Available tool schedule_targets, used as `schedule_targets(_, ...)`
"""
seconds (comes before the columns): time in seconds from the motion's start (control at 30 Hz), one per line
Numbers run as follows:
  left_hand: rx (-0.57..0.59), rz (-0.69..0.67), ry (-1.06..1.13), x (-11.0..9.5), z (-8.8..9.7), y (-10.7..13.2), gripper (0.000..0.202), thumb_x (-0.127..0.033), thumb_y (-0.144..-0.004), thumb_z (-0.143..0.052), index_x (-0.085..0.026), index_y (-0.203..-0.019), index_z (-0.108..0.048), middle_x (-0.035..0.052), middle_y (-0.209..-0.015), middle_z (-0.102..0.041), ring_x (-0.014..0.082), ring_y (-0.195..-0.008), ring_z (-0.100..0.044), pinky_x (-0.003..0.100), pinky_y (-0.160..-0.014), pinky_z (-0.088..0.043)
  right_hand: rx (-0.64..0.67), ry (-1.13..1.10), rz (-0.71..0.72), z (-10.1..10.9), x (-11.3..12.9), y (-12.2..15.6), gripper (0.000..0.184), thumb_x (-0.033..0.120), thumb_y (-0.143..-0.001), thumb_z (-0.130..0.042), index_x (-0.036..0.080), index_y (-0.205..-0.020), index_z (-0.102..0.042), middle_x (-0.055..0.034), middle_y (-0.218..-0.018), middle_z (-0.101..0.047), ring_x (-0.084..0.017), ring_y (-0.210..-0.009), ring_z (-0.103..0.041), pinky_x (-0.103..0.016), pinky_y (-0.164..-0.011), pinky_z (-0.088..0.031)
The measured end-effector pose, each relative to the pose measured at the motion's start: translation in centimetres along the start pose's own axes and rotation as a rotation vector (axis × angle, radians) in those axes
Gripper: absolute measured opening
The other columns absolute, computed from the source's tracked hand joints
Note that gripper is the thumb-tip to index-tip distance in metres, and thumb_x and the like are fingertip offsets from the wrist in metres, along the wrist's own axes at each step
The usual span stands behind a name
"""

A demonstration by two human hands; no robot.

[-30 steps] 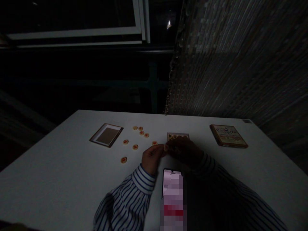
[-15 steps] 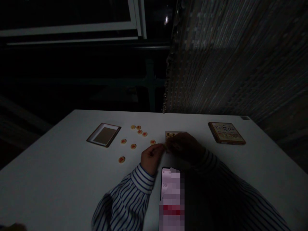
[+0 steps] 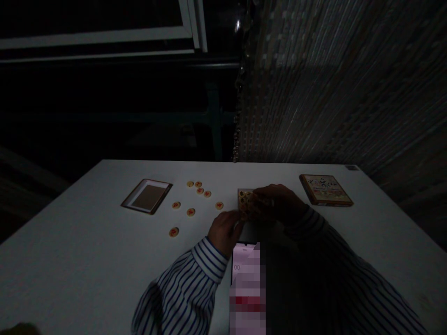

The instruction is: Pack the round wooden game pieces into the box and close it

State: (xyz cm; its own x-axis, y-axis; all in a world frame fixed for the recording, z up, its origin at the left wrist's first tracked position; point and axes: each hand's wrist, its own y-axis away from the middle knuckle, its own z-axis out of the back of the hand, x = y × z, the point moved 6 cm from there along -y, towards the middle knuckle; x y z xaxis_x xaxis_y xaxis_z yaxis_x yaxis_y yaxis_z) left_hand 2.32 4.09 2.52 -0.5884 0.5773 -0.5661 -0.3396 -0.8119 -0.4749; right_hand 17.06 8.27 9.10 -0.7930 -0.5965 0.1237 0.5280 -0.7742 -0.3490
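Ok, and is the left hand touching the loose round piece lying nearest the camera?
Apart. The head view shows a stretch of white tabletop between the left hand and that round piece.

The left hand (image 3: pixel 225 230) was right at the xiangqi tray (image 3: pixel 239 199), the right hand (image 3: pixel 282 203) reaching over it, red-marked xiangqi discs (image 3: pixel 190 212) scattered off to the left!
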Motion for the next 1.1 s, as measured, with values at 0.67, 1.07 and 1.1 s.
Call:
schedule_targets(0.67,-0.075,-0.101,-0.086,0.1,0.0,0.2,0.021,-0.021,-0.079,-0.052,-0.017,-0.097,-0.061,0.0068,-0.094,-0.066,0.0190,-0.087,-0.059,0.035,-0.077,-0.050,0.403,0.158,-0.144,-2.6,-2.5,0.8,0.031,0.037,-0.075,-0.050,0.019,-0.098,-0.062,-0.0086,-0.090,-0.068,-0.019,-0.077,-0.062,-0.026,-0.064,-0.039)
schedule_targets(1.07,-0.044,-0.104,-0.108,0.3,-0.3,0.3,0.020,-0.020,-0.079,-0.051,-0.016,-0.097,-0.061,0.0065,-0.094,-0.066,0.0189,-0.087,-0.059,0.036,-0.077,-0.050,0.487,0.190,-0.142,-3.5,-2.5,0.9,0.025,0.037,-0.078,-0.049,0.021,-0.090,-0.065,-0.0069,-0.088,-0.068,-0.018,-0.075,-0.062,-0.025,-0.059,-0.039)
schedule_targets(1.1,-0.043,-0.106,-0.107,0.3,-0.4,0.3,0.020,-0.020,-0.079,-0.051,-0.016,-0.097,-0.061,0.0066,-0.094,-0.066,0.0190,-0.087,-0.059,0.036,-0.077,-0.050,0.489,0.194,-0.142,-3.6,-2.5,0.8,0.025,0.037,-0.077,-0.049,0.021,-0.088,-0.065,-0.0066,-0.087,-0.068,-0.019,-0.074,-0.062,-0.025,-0.059,-0.039)
